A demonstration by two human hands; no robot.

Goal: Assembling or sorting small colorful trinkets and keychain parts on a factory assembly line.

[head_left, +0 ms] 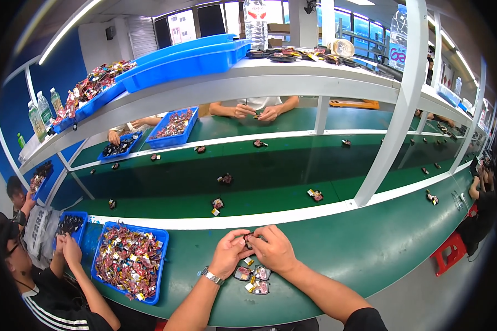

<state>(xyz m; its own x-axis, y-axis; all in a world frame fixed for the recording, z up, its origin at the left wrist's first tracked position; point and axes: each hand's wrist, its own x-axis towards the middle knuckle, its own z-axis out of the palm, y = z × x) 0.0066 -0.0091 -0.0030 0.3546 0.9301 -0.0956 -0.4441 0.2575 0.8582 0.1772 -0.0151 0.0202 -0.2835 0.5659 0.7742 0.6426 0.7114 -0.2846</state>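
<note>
From my remote view I count three loose circuit pieces [258, 286] grouped on the near bench, just below the hands; one blue tray [163, 259] heaped with reddish boards, to their left; one wristwatch [211, 275]; two large clear bottles [256, 25] on the upper shelf [292, 85]. Left hand [228, 255]: fingers curled, pinching one small dark piece [248, 242]. Right hand [274, 251]: fingers bent, fingertips closed on that same piece. Surface: smooth green bench [326, 254]. Room: white frame post [395, 110], red stool [450, 254] at right, co-worker [55, 298] at near left.
</note>
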